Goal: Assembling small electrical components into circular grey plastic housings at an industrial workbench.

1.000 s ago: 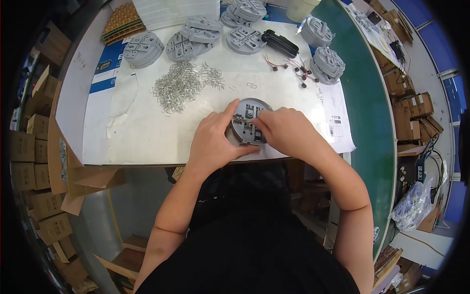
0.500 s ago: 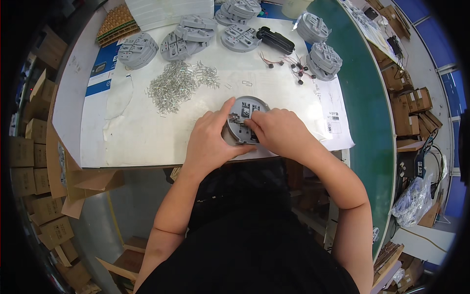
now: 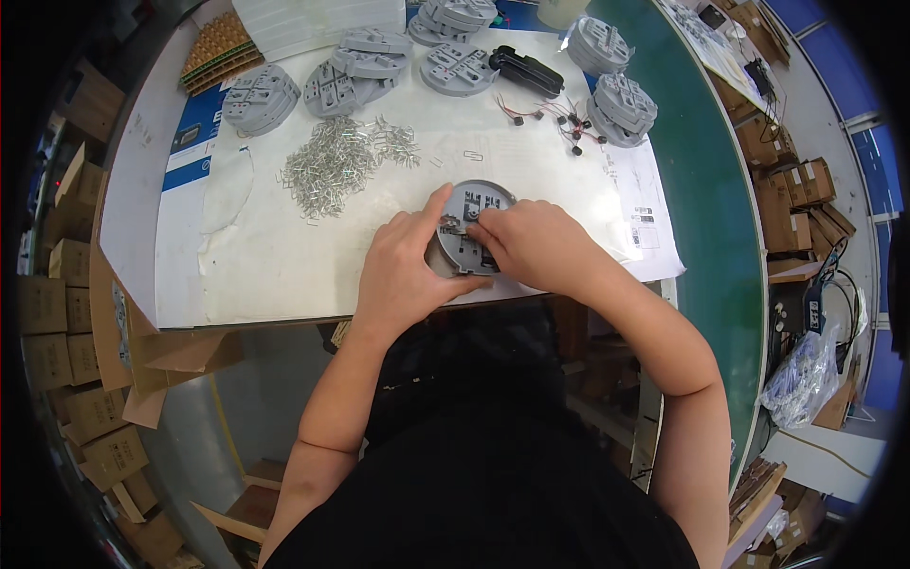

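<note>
A round grey plastic housing (image 3: 466, 259) with slots and small fittings inside sits at the table's near edge, tilted a little. Curled round its left side is my left hand (image 3: 398, 270), thumb at the near rim and fingers at the far left rim. My right hand (image 3: 536, 242) reaches over from the right, its thumb and fingertips pinched together above the housing's middle. A small metal-looking part shows beside those fingertips; what they grip is mostly hidden. Beyond the hands lies a heap of small U-shaped metal pins (image 3: 332, 166).
Stacks of similar grey housings (image 3: 261, 100) line the table's far side, with more at the far right (image 3: 621, 109). A black plastic part (image 3: 527, 71) lies between them, near small black parts with thin wires (image 3: 573, 128). White paper (image 3: 284, 275) covers the tabletop.
My right fingertips have shifted slightly left over the housing. The left hand keeps its hold, and the whole view has moved a little.
</note>
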Motion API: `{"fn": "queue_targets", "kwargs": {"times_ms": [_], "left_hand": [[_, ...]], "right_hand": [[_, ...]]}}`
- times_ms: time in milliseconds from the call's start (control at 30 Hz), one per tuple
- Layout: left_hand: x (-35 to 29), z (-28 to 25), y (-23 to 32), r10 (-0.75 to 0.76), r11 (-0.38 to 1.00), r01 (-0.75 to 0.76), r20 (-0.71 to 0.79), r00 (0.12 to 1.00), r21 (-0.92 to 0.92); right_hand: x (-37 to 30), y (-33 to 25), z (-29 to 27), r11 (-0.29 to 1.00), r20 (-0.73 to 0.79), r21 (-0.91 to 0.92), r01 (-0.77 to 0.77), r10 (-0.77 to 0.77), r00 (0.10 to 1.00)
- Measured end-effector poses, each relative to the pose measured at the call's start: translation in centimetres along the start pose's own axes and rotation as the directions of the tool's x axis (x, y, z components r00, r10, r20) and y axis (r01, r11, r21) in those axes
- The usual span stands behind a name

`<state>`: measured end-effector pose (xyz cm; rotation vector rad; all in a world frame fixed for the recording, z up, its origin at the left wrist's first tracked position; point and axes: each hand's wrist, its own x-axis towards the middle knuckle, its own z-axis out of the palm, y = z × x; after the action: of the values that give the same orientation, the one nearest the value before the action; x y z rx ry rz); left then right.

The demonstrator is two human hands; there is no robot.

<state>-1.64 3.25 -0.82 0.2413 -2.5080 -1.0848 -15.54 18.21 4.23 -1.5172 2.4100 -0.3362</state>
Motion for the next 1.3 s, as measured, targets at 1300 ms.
{"fn": "queue_targets", "kwargs": {"times_ms": [1300], "left_hand": [[0.1, -0.2, 0.2, 0.005, 1.000, -0.005, -0.001, 1.000, 0.000]], "right_hand": [[0.7, -2.2, -1.7, 0.985, 0.092, -0.166, 0.037, -0.022, 0.995]]}}
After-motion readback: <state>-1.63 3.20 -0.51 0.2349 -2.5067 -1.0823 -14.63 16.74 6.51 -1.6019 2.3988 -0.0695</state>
